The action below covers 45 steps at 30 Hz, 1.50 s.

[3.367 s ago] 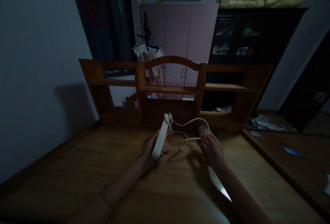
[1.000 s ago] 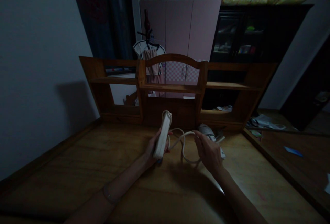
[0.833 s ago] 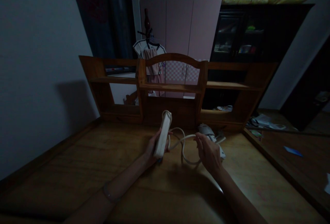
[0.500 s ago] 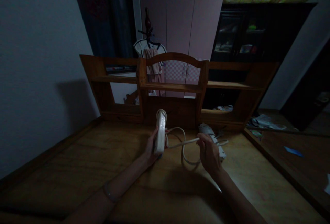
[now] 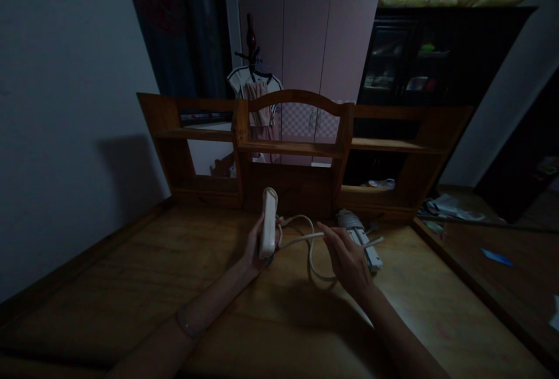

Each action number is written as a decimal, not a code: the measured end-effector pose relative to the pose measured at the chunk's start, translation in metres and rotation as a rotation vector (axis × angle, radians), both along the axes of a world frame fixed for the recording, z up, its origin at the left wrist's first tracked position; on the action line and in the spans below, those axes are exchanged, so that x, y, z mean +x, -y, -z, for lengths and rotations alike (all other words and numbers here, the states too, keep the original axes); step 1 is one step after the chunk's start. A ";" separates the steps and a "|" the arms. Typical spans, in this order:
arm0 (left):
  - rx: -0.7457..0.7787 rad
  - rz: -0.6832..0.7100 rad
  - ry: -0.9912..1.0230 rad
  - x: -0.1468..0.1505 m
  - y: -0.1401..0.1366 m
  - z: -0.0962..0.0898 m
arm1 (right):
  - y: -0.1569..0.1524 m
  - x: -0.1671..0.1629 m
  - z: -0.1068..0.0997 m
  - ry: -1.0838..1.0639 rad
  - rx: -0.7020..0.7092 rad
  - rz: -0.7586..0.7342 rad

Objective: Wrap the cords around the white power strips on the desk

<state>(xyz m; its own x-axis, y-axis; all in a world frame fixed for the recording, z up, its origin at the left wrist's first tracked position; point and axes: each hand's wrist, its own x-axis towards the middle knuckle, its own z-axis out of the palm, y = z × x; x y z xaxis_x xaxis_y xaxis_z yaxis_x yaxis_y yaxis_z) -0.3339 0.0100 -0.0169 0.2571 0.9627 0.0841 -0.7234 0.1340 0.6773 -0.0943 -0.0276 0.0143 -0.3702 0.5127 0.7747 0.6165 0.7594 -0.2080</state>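
My left hand is closed around a white power strip, held tilted up above the wooden desk. A turn of white cord loops over the strip's far end. From the strip a white cable runs right to my right hand, whose fingers are pinched on it. Part of the cable hangs in a curve down to the desk between the hands. Just beyond my right hand lies a second white power strip, with grey cord wound round its far end. My right hand hides part of it.
A wooden shelf unit rises along the desk's back edge. At left is a wall. On the lower surface to the right lie a blue packet and a plastic bag. Pink cabinets stand farther back.
My right hand has moved left along with the cable, closer to my left hand, baring more of the second strip. The held strip has shifted slightly left and turned a little.
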 end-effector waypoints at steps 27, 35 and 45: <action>-0.005 0.021 0.095 -0.001 -0.004 0.006 | -0.006 -0.001 0.008 0.022 0.021 0.040; -0.091 -0.075 0.179 -0.008 -0.009 0.016 | -0.008 -0.003 0.010 0.054 -0.013 0.046; -0.005 -0.052 0.198 -0.005 -0.004 0.005 | -0.007 -0.002 0.012 0.031 -0.015 0.025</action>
<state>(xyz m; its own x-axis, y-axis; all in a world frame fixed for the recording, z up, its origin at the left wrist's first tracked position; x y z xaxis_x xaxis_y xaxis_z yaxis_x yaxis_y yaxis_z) -0.3386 0.0138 -0.0214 0.1860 0.9748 0.1232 -0.8485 0.0961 0.5204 -0.0961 -0.0205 0.0026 -0.3812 0.5333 0.7552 0.6415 0.7408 -0.1993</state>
